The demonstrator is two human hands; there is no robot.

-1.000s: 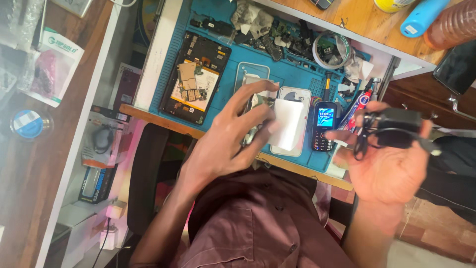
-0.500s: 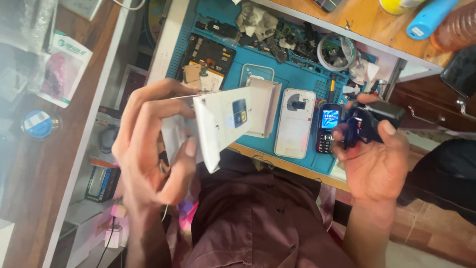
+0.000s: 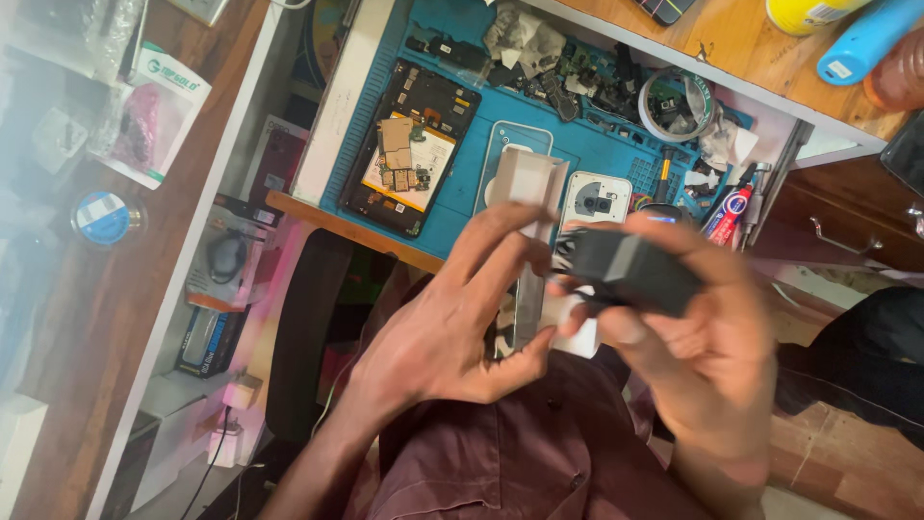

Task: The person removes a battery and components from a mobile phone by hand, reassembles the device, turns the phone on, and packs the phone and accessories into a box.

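Observation:
My left hand [image 3: 452,323] grips a thin white phone panel [image 3: 529,212], held edge-on and upright in front of my chest. My right hand [image 3: 707,351] is closed around a black boxy tool [image 3: 630,270], whose front end touches the panel. Both hands meet close to the camera, over my maroon shirt. Behind them on the blue work mat [image 3: 587,144] lie an opened tablet [image 3: 409,149] with its boards showing, a pale phone back cover [image 3: 510,144] and a white phone back [image 3: 597,197] with a camera hole.
Small parts and a tape roll [image 3: 679,106] crowd the mat's far edge. A red tube [image 3: 727,207] lies at its right. A blue bottle [image 3: 866,39] and a yellow container [image 3: 804,12] stand on the wooden desk. Shelves with boxes [image 3: 207,327] sit at left.
My hands have come together near the camera. The white panel has turned edge-on in my left hand, and my right hand has brought the black tool up against it.

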